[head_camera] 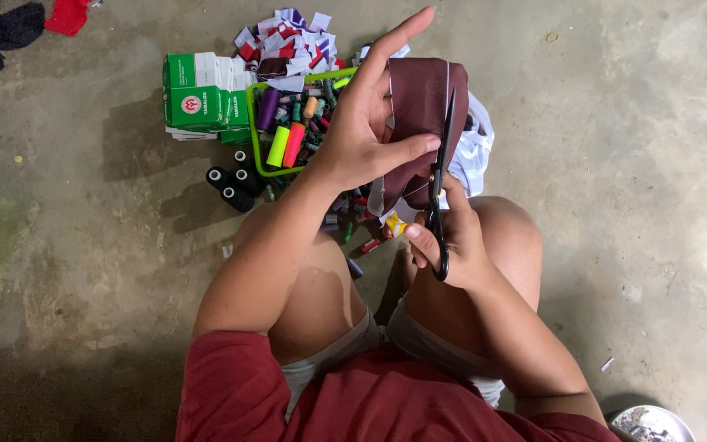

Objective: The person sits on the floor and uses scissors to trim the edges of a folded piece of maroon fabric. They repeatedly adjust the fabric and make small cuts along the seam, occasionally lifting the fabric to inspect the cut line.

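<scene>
Scissors (440, 176) in the right hand (452, 241) bite into the cloth (419, 106), which the left hand (362, 131) pinches taut above the knees, over a green basket (257, 139) of thread spools. Cutting looks mid-stroke; the next snip calls for steady tension along the blade line.

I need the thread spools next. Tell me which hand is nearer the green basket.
Left. The left hand holds the maroon cloth right beside the green basket, at its right edge. The right hand works the scissors lower down, farther from it.
</scene>
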